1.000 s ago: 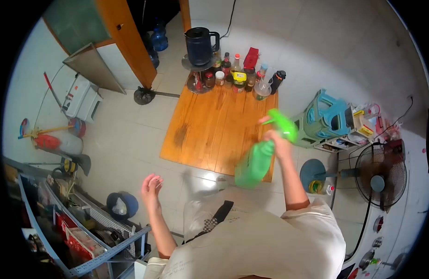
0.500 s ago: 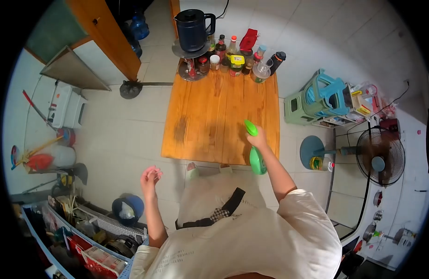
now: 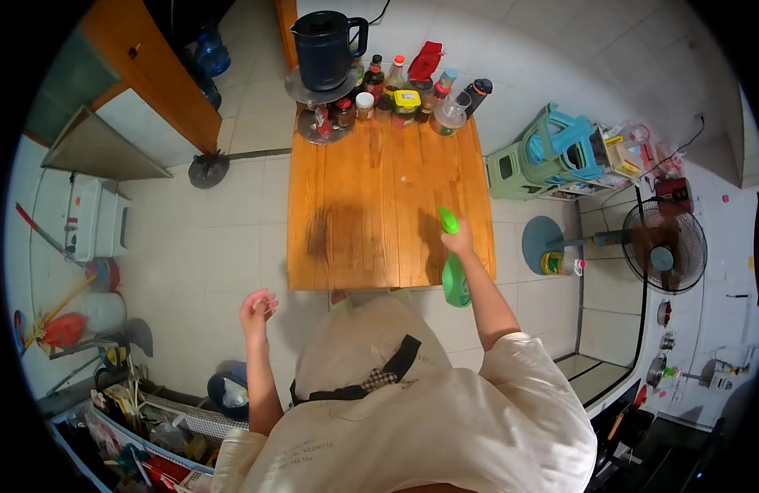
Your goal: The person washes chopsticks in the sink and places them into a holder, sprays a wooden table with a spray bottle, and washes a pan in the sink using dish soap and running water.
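Observation:
My right hand [image 3: 457,238] grips a green spray bottle [image 3: 455,283] by its neck, just below the bright green spray head. The bottle is upright or slightly tilted over the near right edge of the wooden table [image 3: 355,214]. My left hand [image 3: 258,306] hangs in the air left of the table's near edge, its fingers loosely bent and partly apart, with nothing visible in them. A small pale spot shows on the tabletop, and a dark patch marks its left part.
Along the table's far edge stand a dark kettle [image 3: 322,49] on a round stand, several jars and bottles, and a clear pitcher [image 3: 450,115]. Stacked stools [image 3: 552,156] and a fan [image 3: 664,246] are on the right. A bin [image 3: 228,390] stands at lower left.
My body has moved nearer the table, so its near edge now covers more of my feet. The right hand still holds the spray bottle. A small pale spot now shows on the tabletop.

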Demonstrator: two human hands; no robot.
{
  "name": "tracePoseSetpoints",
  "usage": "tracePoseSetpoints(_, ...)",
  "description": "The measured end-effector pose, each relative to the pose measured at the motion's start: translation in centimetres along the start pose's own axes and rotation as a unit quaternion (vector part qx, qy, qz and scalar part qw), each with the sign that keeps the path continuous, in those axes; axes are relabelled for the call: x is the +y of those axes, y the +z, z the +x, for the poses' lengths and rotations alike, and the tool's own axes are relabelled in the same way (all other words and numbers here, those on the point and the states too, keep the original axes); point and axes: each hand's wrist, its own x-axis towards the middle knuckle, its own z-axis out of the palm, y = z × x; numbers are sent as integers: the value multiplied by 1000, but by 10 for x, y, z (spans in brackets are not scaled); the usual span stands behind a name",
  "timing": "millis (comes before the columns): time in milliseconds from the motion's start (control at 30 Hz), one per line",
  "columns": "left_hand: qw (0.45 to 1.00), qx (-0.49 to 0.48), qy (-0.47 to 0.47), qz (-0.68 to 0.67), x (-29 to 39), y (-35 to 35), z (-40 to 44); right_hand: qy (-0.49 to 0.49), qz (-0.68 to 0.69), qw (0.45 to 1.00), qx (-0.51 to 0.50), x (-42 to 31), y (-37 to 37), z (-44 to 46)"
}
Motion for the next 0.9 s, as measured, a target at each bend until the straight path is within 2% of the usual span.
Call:
tracePoseSetpoints(233,1000,-2,-5,13,17,2,20,2,31,999,24,-7,0,-3)
tracePoseSetpoints(300,1000,-3,-4,15,19,5,20,-52,11,999,11,-17,-3,-3)
tracePoseSetpoints(400,1000,-13,-12,16,17,12,21,-20,-6,999,25,-34,-6,-4)
tracePoseSetpoints(533,1000,-7,-21,17,14,18,16,-24,3,999,25,-17,1,13)
tracePoseSetpoints(633,1000,1,-24,18,13,22,13,-51,81,995,28,-9,1,23)
tracePoseSetpoints(700,1000,8,-24,17,11,26,9,-15,36,999,21,-1,-3,33)
tracePoseSetpoints(833,999,21,-25,12,3,32,3,-45,62,997,0,14,-23,48)
tracePoseSetpoints(900,999,24,-25,10,-3,35,-1,25,38,999,26,21,-35,60)
